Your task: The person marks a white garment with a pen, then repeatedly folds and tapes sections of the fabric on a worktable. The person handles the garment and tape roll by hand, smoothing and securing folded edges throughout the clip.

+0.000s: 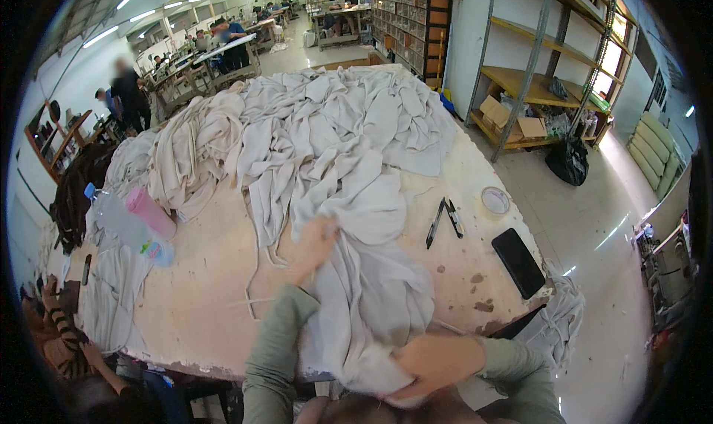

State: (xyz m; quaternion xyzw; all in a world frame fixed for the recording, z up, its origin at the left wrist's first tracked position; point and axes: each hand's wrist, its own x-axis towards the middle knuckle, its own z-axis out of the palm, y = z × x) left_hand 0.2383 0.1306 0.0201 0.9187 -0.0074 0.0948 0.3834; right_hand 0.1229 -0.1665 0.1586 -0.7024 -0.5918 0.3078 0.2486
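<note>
A large heap of pale grey-white fabric (312,119) covers much of the worn wooden tabletop (464,275). My left hand (316,246), slightly blurred, pinches the cloth near the table's middle. From there a long piece of fabric (368,290) drapes down toward me. At the near edge my right hand (438,361), also blurred, grips the lower end of that piece with curled fingers. Thin fabric ties lie left of my left hand.
Right: pens (438,223), tape roll (495,200), black phone (518,263), metal shelving (538,34), black bag (566,164). Left: pink bottle (151,212), clear bottle (108,212), a person's hand (52,294) at the table edge. Other people work at tables in the background.
</note>
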